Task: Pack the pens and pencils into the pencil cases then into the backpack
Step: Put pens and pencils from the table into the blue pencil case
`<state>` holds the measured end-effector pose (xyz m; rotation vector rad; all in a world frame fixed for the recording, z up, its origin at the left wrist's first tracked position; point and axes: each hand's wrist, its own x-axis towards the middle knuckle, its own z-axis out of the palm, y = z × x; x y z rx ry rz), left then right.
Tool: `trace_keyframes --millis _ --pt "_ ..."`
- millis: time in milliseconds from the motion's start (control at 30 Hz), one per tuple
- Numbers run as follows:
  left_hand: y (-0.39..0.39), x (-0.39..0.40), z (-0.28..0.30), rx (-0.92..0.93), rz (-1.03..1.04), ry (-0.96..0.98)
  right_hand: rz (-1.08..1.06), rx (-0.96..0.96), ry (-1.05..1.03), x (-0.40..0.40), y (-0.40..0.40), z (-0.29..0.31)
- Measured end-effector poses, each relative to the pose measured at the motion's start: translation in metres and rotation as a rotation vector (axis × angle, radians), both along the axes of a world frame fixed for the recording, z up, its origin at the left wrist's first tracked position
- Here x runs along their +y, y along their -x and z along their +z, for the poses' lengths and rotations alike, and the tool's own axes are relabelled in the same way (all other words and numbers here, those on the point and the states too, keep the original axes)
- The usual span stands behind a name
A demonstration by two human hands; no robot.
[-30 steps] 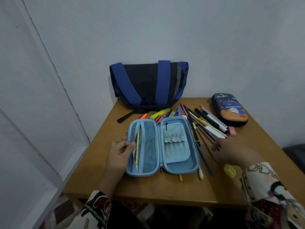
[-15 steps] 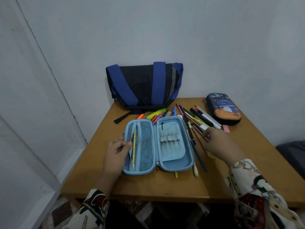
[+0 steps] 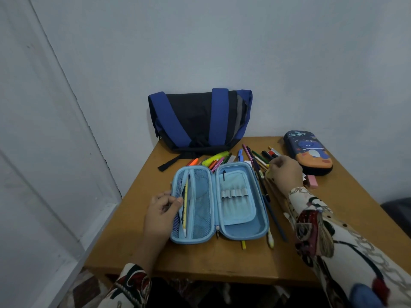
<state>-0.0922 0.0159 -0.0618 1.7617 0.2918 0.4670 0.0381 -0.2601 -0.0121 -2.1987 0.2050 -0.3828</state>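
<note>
**Open case on the tabletop, right hand in the pen pile**

The light blue case [image 3: 219, 205] lies open flat in the middle of the tabletop [image 3: 347, 210]. Its left half has mesh pockets, and a yellow pencil [image 3: 185, 206] stands in one of them. The left hand [image 3: 161, 215] is at 9 o'clock of the case; its fingers pinch the mesh edge and hold the pocket open. The pile of pens [image 3: 251, 161] lies from 12 to 3 o'clock of the case. The right hand [image 3: 287, 174] is over the pile at 2 o'clock, its fingers curled around something small and yellowish. A second case [image 3: 308, 152], dark and zipped, lies at 2 o'clock, further out. The backpack [image 3: 200, 118] stands at 12 o'clock against the wall. A pink eraser [image 3: 313, 181] lies just beside the dark case.
</note>
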Motion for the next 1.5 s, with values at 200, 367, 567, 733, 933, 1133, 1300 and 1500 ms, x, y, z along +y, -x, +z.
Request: trace_keyframes --millis 200,367,567,733,933,1133,1300,1500 --pt "-0.001 0.002 -0.001 0.009 -0.006 -0.021 0.037 0.08 0.047 -0.008 -0.004 -0.002" --pt "-0.002 0.002 -0.001 0.01 -0.012 -0.031 0.122 0.324 0.393 -0.018 0.004 -0.005" --pt "-0.003 0.001 -0.002 0.007 -0.012 0.005 0.163 0.402 0.506 -0.014 0.015 -0.001" --pt "-0.003 0.002 -0.002 -0.002 -0.014 0.014 0.21 0.47 0.477 -0.01 0.023 0.023" --pt "-0.004 0.002 -0.004 -0.012 -0.016 0.006 0.216 0.431 0.401 0.003 0.034 0.049" --pt "-0.007 0.004 -0.007 -0.008 -0.007 0.001 0.394 0.292 -0.06 0.071 0.06 0.055" --pt "-0.008 0.004 -0.008 -0.017 0.004 0.001 0.57 0.485 -0.077 0.134 0.073 0.029" --pt "-0.007 0.004 -0.008 -0.034 -0.012 -0.011 0.477 0.293 0.087 0.163 0.062 -0.001"
